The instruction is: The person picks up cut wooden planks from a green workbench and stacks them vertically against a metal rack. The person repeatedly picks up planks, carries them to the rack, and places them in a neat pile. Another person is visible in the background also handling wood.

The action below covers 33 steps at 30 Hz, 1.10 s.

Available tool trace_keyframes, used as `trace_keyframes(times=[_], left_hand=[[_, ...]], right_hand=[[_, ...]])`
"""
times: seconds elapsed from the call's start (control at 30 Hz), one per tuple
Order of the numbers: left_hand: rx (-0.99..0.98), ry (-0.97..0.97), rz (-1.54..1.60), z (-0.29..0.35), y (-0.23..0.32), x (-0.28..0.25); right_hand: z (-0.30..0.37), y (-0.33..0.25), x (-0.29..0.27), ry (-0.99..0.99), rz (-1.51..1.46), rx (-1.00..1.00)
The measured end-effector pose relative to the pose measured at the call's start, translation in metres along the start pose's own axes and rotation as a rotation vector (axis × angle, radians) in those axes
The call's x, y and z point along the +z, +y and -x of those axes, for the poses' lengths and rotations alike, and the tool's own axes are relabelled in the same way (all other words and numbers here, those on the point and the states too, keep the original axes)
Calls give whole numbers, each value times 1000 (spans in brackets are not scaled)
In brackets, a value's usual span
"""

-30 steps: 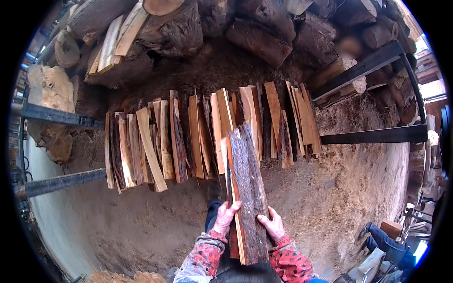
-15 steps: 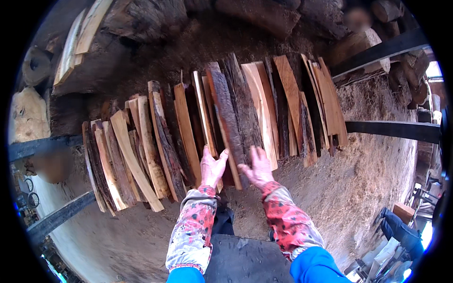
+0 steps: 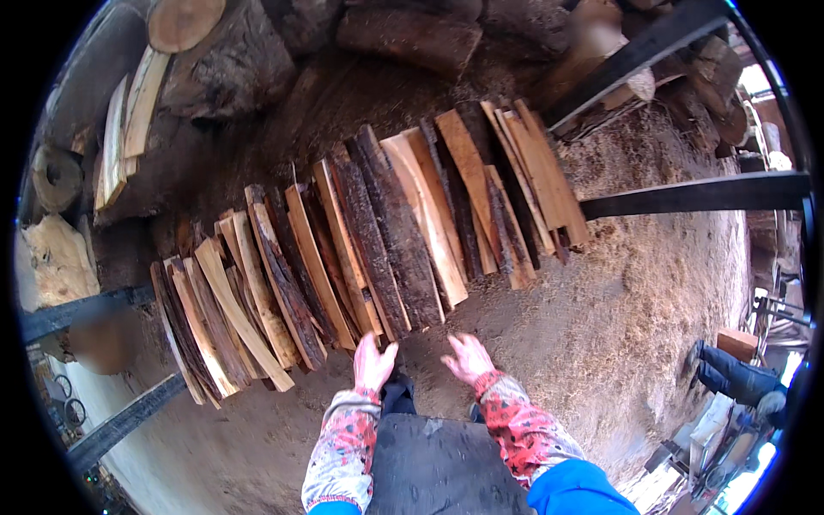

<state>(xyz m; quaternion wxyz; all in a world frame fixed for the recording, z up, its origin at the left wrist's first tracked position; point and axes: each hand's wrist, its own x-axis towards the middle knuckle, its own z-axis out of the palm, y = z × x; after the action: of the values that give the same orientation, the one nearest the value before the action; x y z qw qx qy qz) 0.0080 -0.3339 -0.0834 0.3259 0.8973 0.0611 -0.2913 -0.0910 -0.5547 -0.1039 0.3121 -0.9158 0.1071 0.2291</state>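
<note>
A long row of rough wooden slabs (image 3: 427,223), some still bearing dark bark, lies side by side across the middle of the view. My left hand (image 3: 375,365) is just below the near ends of the slabs, fingers apart, holding nothing; its fingertips come close to a pale slab's end, and I cannot tell if they touch. To the right, my right hand (image 3: 468,357) hovers over the sawdust-strewn ground, open and empty, apart from the wood. Between the two hands and slightly farther off lies a wide bark-covered slab (image 3: 390,227).
Dark beams (image 3: 695,194) run out from both ends of the row. Thick logs (image 3: 408,39) are piled along the far side, with loose pale boards (image 3: 142,103) at far left. A dark flat panel (image 3: 446,468) is close to me. A person's leg (image 3: 738,373) shows at right.
The bark-covered slab between my hands has settled flat among the others. Both hands have let go and drawn back toward me. The view has shifted, tilting the row.
</note>
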Motion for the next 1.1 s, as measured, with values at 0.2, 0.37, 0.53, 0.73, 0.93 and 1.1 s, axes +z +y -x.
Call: trace_keyframes(times=[0.2, 0.37, 0.53, 0.73, 0.93, 1.1], left_hand=[[-208, -145, -176, 142, -43, 1], [-287, -299, -267, 252, -33, -12], [-166, -304, -286, 302, 1, -9], [121, -496, -547, 271, 60, -10], [410, -647, -782, 208, 59, -36], [475, -888, -1025, 176, 77, -49]], right_hand=[[145, 40, -25, -209, -17, 252], [222, 55, -70, -181, -110, 369], [282, 68, -104, 52, -304, 477], [381, 63, -84, 293, -555, 851], [474, -23, 6, 369, -850, 1227], [504, -91, 97, 725, -1164, 1391]])
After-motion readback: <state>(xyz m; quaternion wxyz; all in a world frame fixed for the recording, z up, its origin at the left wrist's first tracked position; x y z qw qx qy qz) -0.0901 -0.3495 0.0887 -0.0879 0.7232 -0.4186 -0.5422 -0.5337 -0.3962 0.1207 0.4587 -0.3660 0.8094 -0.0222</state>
